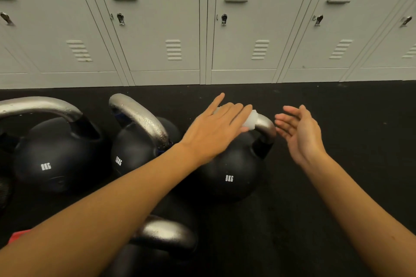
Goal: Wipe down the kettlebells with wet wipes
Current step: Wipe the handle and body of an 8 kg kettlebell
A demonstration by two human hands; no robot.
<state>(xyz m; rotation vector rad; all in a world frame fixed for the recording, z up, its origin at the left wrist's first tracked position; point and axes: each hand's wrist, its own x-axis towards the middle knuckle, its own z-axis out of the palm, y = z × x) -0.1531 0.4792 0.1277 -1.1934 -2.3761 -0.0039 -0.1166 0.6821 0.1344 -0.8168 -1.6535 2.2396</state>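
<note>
A black kettlebell marked 8KG [231, 171] stands on the floor at the centre, its silver handle arching to the right. A white wet wipe [251, 119] lies over the top of that handle. My left hand [213, 128] lies flat on the wipe with straight fingers and presses it onto the handle. My right hand [297, 130] hovers just right of the handle, palm turned left, fingers relaxed and holding nothing. Another 8KG kettlebell [51, 155] and a 12KG kettlebell [135, 148] with a wet handle stand to the left.
A further kettlebell handle [166, 234] shows under my left forearm near the bottom. A red object [19, 236] peeks out at the lower left. Grey lockers [202, 29] line the wall behind. Black rubber floor [337, 108] spreads to the right.
</note>
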